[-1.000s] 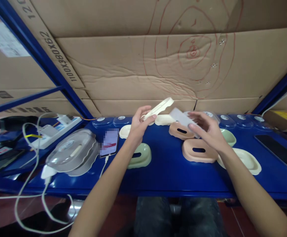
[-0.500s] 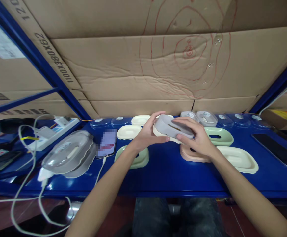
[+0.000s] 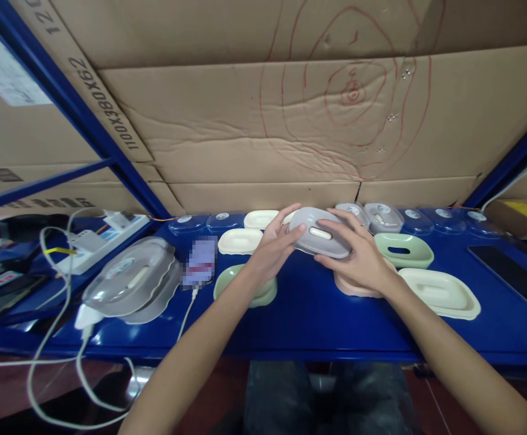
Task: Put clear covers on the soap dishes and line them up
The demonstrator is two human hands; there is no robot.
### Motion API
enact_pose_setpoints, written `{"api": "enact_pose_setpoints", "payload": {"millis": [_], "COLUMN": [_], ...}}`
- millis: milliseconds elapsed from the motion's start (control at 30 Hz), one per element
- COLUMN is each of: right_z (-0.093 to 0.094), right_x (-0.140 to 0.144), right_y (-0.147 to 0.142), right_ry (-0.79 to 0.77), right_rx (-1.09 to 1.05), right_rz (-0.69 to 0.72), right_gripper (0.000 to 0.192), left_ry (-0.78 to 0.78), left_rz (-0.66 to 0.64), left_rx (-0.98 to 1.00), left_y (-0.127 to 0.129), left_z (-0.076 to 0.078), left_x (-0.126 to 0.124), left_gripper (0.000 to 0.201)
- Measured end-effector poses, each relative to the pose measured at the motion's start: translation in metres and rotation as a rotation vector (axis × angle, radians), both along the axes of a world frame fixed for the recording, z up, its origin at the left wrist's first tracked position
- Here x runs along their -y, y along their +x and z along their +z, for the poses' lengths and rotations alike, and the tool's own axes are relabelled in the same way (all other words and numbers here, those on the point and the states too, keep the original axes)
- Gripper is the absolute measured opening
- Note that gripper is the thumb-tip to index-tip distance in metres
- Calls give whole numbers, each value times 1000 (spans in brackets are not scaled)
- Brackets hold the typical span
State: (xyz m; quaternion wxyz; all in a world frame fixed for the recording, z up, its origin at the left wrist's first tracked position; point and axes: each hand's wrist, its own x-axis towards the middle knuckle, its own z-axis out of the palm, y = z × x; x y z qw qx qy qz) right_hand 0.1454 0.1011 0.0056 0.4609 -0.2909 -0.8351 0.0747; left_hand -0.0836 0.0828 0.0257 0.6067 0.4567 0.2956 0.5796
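Now our left hand (image 3: pixel 276 246) and right hand (image 3: pixel 358 249) pinch the grey dish (image 3: pixel 326 245); we do best pressing evenly from both sides.

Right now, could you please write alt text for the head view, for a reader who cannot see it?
The left hand and right hand hold a gray oval piece with a cream bar in its middle over a blue table. A green dish and a cream dish lie to the right.

Cardboard (image 3: pixel 227 115) bears no. "1100X380X62" (w/ cut-off "12" above).
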Motion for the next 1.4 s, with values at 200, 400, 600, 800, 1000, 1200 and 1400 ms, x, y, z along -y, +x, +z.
{"api": "enact_pose_setpoints", "payload": {"millis": [200, 400, 600, 800, 1000, 1200, 1400], "right_z": [1, 2, 12, 19, -5, -30, -37], "right_x": [-4, -10, -24, -96, -130, -136, -142], "right_y": [-1, 1, 28, 154, 230, 239, 234], "right_ry": [-275, -568, -539, -261, -358, -353, -350], "right_rx": [-309, -466, -376, 159, 456, 560, 585], "right_rz": [29, 133, 86, -595, -829, -834, -875], "right_gripper": [67, 46, 60, 43, 44, 57, 66], "left_ry": [12, 11, -135, -237, -302, -288, -295], "left_rz": [63, -12, -87, 47, 93, 68, 95], "left_rx": [-8, -43, -65, 97, 146, 130, 129], "left_y": [-1, -1, -7, -9, -7, -7, -7], "left_z": [1, 2, 1, 5, 7, 3, 5], "left_x": [-6, -4, -8, -14, -14, -15, -14], "left_gripper": [57, 53, 45, 41, 37, 35, 33]}}
